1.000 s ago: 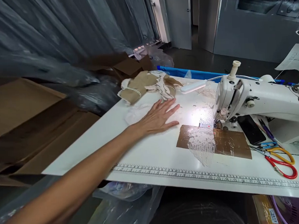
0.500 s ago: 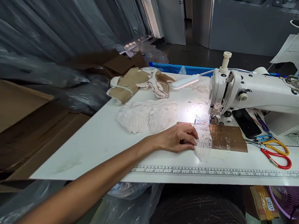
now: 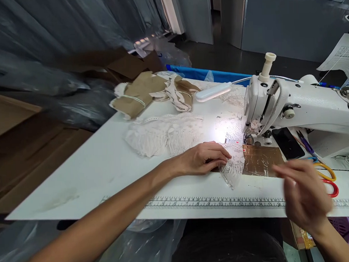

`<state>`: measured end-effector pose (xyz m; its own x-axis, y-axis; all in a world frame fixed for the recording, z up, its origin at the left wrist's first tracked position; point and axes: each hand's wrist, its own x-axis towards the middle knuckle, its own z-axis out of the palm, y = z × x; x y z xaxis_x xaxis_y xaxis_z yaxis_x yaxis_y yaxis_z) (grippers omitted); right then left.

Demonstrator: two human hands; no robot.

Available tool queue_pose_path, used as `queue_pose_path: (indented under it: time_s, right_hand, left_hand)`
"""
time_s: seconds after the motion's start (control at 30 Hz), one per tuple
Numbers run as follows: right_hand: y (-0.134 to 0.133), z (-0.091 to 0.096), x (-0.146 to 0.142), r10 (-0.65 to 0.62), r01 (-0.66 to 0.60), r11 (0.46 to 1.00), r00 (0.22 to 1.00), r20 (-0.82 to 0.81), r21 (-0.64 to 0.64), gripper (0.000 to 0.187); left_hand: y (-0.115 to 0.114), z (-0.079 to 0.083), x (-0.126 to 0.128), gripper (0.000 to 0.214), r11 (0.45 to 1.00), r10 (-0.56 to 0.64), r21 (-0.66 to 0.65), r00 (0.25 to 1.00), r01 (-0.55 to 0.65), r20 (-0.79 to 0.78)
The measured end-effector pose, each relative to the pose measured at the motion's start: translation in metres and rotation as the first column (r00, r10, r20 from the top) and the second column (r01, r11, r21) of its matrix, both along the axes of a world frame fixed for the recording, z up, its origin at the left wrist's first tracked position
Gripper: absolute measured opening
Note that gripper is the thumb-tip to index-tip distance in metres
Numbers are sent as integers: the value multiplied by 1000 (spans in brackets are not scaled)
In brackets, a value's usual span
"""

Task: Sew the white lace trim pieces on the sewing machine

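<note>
My left hand (image 3: 206,157) rests on the table with its fingers curled onto the left edge of a white lace piece (image 3: 234,165). That lace runs up to the presser foot of a white sewing machine (image 3: 308,107), under a bright light. In front of the machine, my right hand (image 3: 307,195) is raised over the table edge and blurred by motion. I cannot make out whether its fingers hold anything. Behind it lie scissors (image 3: 331,188) with red and yellow handles, partly hidden. A brown taped plate (image 3: 263,160) lies right of the lace.
More white lace pieces (image 3: 165,133) lie left of the machine. Tied bundles of brown and white fabric (image 3: 143,92) sit at the back. A black phone (image 3: 288,143) lies under the machine arm. A printed ruler (image 3: 222,202) follows the front edge; cardboard boxes (image 3: 29,151) stand left.
My right hand has come into view from the lower right, in front of the scissors. The lace's lower end has shifted slightly left and bunched; my left hand stays at its edge.
</note>
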<state>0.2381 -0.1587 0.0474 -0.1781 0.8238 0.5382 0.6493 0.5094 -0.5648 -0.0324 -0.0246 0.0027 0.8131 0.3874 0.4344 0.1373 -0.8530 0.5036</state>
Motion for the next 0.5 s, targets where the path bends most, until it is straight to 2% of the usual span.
queue_pose_path:
  time_s: [0.07,0.17,0.23,0.3,0.4,0.5]
  right_hand:
    - [31,-18,-11,118,-119,992,992,45,28,28]
    - [67,-42,-18,280,-278,960,931,234,-44,33]
    - [81,-52,-16,319,-295,948,883,345,-121,34]
    - [89,-57,-11,341,-286,938,858,385,-193,34]
    - [94,-61,-6,375,-303,922,854,360,-242,33]
    - [94,-63,-5,363,-295,926,868,340,-236,33]
  left_hand:
    - [1,-6,0,24,994,12,108,1000,-12,2]
    - [1,-13,-1,25,970,65,239,996,-50,-56]
    - [-2,-12,-2,23,959,67,280,992,-34,-110]
    - [-6,-7,-3,22,946,49,325,989,0,-142]
    - [-13,1,0,15,936,14,350,990,36,-138]
    - [-19,2,6,15,949,-27,308,992,64,-122]
